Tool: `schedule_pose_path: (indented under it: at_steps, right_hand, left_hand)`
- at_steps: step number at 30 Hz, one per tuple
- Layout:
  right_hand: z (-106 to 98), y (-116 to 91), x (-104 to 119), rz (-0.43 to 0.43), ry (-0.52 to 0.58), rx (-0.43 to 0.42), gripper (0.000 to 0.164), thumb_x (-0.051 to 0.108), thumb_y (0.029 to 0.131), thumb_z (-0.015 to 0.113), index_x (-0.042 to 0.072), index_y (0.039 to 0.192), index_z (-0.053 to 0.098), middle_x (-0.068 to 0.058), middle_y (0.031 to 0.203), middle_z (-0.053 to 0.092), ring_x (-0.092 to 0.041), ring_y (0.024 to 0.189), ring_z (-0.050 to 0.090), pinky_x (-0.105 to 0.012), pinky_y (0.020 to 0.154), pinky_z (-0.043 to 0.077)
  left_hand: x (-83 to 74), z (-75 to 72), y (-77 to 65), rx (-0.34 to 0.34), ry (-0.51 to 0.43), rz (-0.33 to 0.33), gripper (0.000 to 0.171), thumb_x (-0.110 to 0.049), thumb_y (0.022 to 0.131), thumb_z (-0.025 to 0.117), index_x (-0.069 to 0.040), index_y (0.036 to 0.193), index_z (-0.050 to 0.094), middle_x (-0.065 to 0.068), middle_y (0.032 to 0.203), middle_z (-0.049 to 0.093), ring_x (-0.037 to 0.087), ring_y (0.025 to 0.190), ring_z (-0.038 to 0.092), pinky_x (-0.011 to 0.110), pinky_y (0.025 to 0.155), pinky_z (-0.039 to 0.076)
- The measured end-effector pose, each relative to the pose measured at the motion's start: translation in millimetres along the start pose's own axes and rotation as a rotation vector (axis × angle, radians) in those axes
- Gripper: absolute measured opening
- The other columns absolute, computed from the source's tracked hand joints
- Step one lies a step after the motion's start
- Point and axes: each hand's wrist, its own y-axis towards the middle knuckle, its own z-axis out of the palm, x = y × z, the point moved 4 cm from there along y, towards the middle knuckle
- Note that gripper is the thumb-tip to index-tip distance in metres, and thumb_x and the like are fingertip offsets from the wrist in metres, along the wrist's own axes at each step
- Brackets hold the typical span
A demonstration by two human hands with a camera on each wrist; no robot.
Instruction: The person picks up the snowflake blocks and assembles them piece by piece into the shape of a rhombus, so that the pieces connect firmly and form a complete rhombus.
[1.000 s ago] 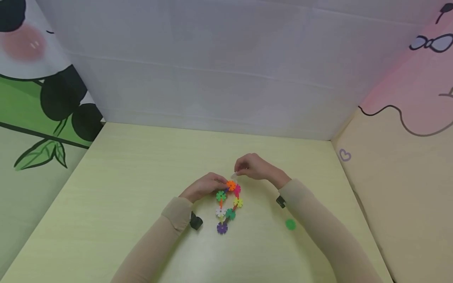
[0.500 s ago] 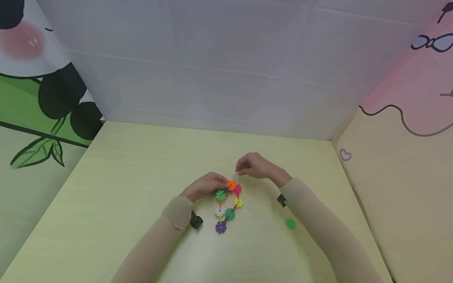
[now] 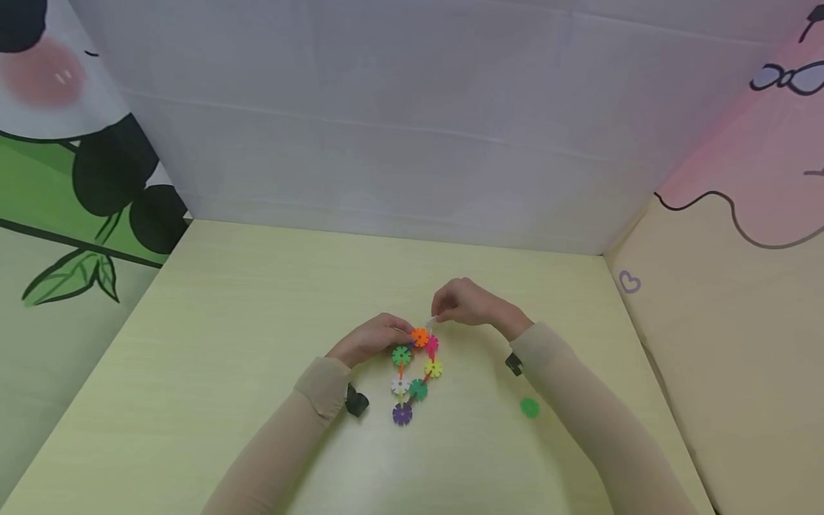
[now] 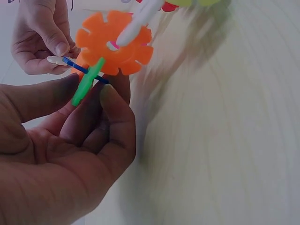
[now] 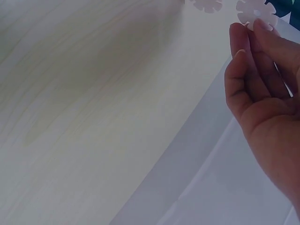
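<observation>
Slotted plastic snowflake discs in mixed colours are joined into a loop, with a purple disc (image 3: 402, 413) at its near end. My left hand (image 3: 373, 337) pinches the loop's far end beside an orange disc (image 3: 420, 337). In the left wrist view, a green disc (image 4: 88, 82) seen edge-on stands between thumb and finger, crossed by a blue disc (image 4: 77, 67). My right hand (image 3: 468, 303) pinches a white disc (image 5: 257, 14) between thumb and fingertips. That white disc meets the blue one's end in the left wrist view; whether they interlock is unclear.
A loose green disc (image 3: 530, 408) lies on the pale wooden table (image 3: 257, 322), near the right forearm. White sheeting (image 3: 386, 172) stands behind the table, with printed panels at both sides. A small black device is worn at each wrist.
The white disc in my right hand has tilted, and the right hand has shifted slightly to the right. My left hand and the loop stay nearly where they were.
</observation>
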Motion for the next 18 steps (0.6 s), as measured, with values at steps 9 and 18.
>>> schedule_pose_path:
  at_steps: [9, 18]
  right_hand:
    - [0.9, -1.2, 0.0, -0.013, 0.030, 0.011, 0.006, 0.007, 0.083, 0.074, 0.003, 0.087, 0.071, 0.003, 0.079, 0.068, -0.022, 0.074, 0.065, -0.027, 0.066, 0.051]
    - [-1.2, -2.0, 3.8, -0.025, 0.024, 0.011, 0.004, 0.006, 0.082, 0.075, 0.006, 0.085, 0.072, 0.004, 0.079, 0.068, -0.013, 0.071, 0.064, -0.025, 0.066, 0.051]
  left_hand:
    - [-4.0, 0.5, -3.1, -0.013, 0.026, -0.015, 0.016, -0.011, 0.093, 0.059, 0.001, 0.096, 0.070, 0.009, 0.085, 0.067, 0.016, 0.073, 0.055, 0.030, 0.071, 0.044]
    - [-3.0, 0.4, -3.3, -0.017, -0.004, -0.026, 0.016, -0.009, 0.094, 0.058, 0.000, 0.097, 0.070, 0.011, 0.091, 0.068, 0.017, 0.076, 0.057, 0.030, 0.074, 0.045]
